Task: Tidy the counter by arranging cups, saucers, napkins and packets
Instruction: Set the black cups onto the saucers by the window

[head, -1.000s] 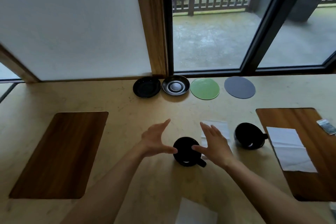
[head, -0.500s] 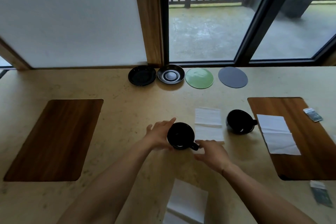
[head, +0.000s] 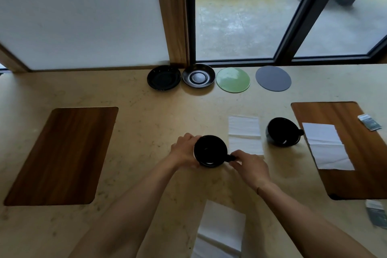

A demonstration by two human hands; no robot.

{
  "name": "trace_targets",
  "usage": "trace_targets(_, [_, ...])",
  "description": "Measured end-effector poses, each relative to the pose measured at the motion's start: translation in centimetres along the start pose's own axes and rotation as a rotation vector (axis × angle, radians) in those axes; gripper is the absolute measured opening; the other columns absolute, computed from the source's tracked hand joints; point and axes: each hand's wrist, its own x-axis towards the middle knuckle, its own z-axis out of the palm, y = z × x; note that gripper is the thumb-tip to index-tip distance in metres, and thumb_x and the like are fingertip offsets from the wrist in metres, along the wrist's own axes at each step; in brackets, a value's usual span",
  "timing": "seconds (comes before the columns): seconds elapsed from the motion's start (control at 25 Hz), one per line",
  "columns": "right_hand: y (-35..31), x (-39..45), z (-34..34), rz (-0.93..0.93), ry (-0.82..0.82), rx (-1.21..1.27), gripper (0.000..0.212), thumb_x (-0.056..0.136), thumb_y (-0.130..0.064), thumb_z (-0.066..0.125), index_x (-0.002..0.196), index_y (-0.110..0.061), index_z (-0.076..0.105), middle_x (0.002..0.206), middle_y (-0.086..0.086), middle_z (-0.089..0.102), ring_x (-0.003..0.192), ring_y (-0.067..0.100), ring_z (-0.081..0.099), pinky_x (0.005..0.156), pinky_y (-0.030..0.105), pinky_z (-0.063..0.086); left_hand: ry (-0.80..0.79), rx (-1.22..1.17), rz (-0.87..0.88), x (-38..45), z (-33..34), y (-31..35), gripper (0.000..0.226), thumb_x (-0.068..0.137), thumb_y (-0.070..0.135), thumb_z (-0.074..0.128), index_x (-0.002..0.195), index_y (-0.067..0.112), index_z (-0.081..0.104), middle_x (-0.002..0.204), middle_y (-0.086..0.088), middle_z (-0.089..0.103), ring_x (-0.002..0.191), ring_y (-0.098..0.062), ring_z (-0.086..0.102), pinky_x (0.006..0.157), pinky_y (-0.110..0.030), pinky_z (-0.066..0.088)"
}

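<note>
A black cup (head: 210, 150) sits on the beige counter in front of me. My left hand (head: 184, 151) wraps its left side, and my right hand (head: 250, 165) pinches its handle at the lower right. A second black cup (head: 281, 131) stands to the right, handle pointing right. Two black saucers (head: 163, 77) (head: 198, 75) lie by the window, beside a green disc (head: 232, 79) and a grey disc (head: 273, 78). White napkins lie between the cups (head: 244, 132), on the right mat (head: 326, 146) and near me (head: 222, 230). Packets rest at the right (head: 369, 122) (head: 378, 213).
A dark wooden mat (head: 62, 153) lies on the left of the counter (head: 146, 115) and another mat (head: 364, 176) on the right. A wall and glass doors close off the back edge.
Both hands closed in on the near cup: the left now wraps its side and the right has taken its handle. The view shifted slightly.
</note>
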Motion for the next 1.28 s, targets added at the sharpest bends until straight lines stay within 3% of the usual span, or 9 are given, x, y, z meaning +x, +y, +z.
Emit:
trace_targets(0.16, [-0.1,0.2,0.1,0.002,0.022,0.013,0.025,0.094,-0.042,0.052,0.118,-0.035,0.058,0.111,-0.016,0.069,0.101,0.012,0.064,0.073,0.032,0.052,0.066,-0.231,0.022,-0.5,1.1,-0.7,0.095,0.057,0.025,0.087,0.14,0.022,0.042,0.136,-0.005,0.046,0.125,-0.026,0.042,0.102,-0.042,0.043])
trace_targets(0.28, [-0.3,0.6,0.0,0.005,0.031,0.007,0.025,0.093,-0.042,0.052,0.116,-0.037,0.061,0.11,-0.015,0.07,0.101,0.012,0.064,0.075,0.033,0.053,0.106,-0.372,0.022,-1.3,1.4,-0.5,0.096,0.046,0.036,0.081,0.135,0.022,0.048,0.133,-0.002,0.056,0.123,-0.023,0.052,0.102,-0.045,0.046])
trace_targets(0.6, [-2.5,1.3,-0.4,-0.062,0.072,0.002,0.026,0.093,-0.043,0.054,0.116,-0.037,0.065,0.11,-0.015,0.07,0.101,0.011,0.064,0.079,0.03,0.051,0.228,-0.387,0.016,-2.6,0.5,-2.3,0.093,0.045,0.054,0.08,0.13,0.027,0.054,0.129,0.002,0.06,0.119,-0.019,0.055,0.099,-0.043,0.047])
trace_targets(0.76, [-5.1,2.7,-1.3,-0.128,0.093,-0.031,0.022,0.093,-0.046,0.053,0.109,-0.041,0.066,0.105,-0.015,0.068,0.098,0.013,0.063,0.072,0.03,0.047,0.264,-0.409,0.0,-3.0,-1.5,-4.3,0.097,0.041,0.064,0.076,0.13,0.032,0.053,0.13,0.005,0.057,0.122,-0.017,0.051,0.102,-0.045,0.044])
trace_targets(0.84, [-6.8,3.6,-2.0,-0.158,0.095,-0.03,0.02,0.093,-0.046,0.052,0.107,-0.043,0.067,0.106,-0.014,0.067,0.1,0.013,0.062,0.073,0.031,0.046,0.256,-0.423,-0.025,-3.3,-3.0,-5.1,0.101,0.043,0.058,0.081,0.134,0.031,0.049,0.136,0.005,0.052,0.127,-0.017,0.044,0.107,-0.044,0.039])
trace_targets(1.0, [-10.5,5.7,-3.9,-0.228,0.105,-0.013,0.022,0.095,-0.042,0.052,0.111,-0.042,0.067,0.128,-0.008,0.062,0.13,0.01,0.046,0.093,0.032,0.038,0.299,-0.424,-0.04,-3.0,-6.9,-6.9,0.1,0.052,0.041,0.091,0.139,0.028,0.044,0.141,0.005,0.046,0.132,-0.015,0.037,0.111,-0.041,0.032])
trace_targets(1.28, [-15.1,11.0,-5.6,-0.341,0.212,-0.021,0.021,0.095,-0.04,0.054,0.11,-0.04,0.068,0.127,-0.003,0.064,0.129,0.016,0.049,0.095,0.035,0.039,0.358,-0.434,-0.012,-0.1,-12.9,-9.8,0.096,0.057,0.035,0.09,0.14,0.029,0.042,0.142,0.005,0.044,0.132,-0.015,0.034,0.112,-0.043,0.03])
